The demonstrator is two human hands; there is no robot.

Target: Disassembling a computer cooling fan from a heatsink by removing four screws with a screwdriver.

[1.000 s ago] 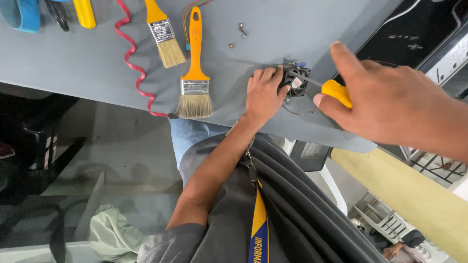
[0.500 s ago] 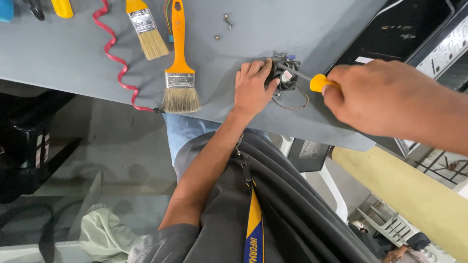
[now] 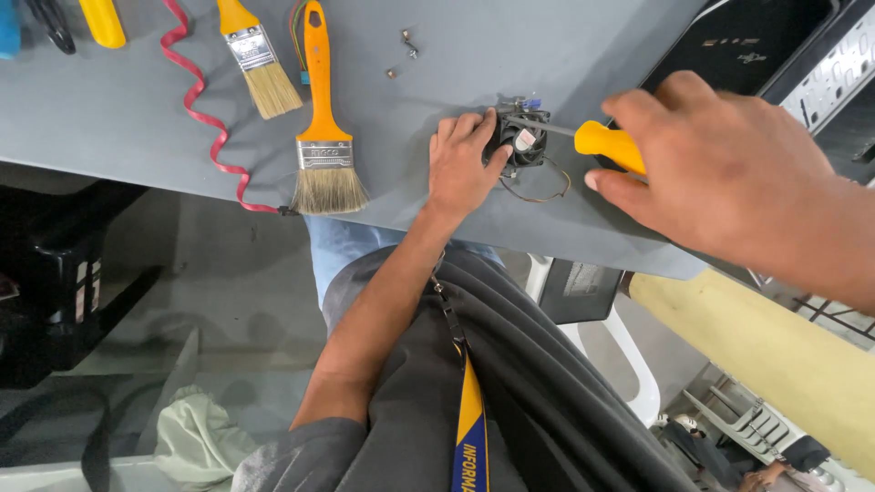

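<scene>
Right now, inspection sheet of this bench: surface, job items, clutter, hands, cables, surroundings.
Surface: grey tabletop.
Job's things: small black fan, yellow-handled screwdriver with its tip at the fan.
Clutter: two orange-handled paintbrushes, loose screws.
Hands: left hand steadies the fan; right hand grips the screwdriver.
Cables: red coiled cord, thin fan wire.
Surroundings: computer case at right, black crate below.

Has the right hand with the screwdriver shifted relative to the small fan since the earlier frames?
Cannot tell. The camera moves between frames, and the right hand keeps its yellow-handled screwdriver tip at the small fan, which the left hand steadies throughout.
</scene>
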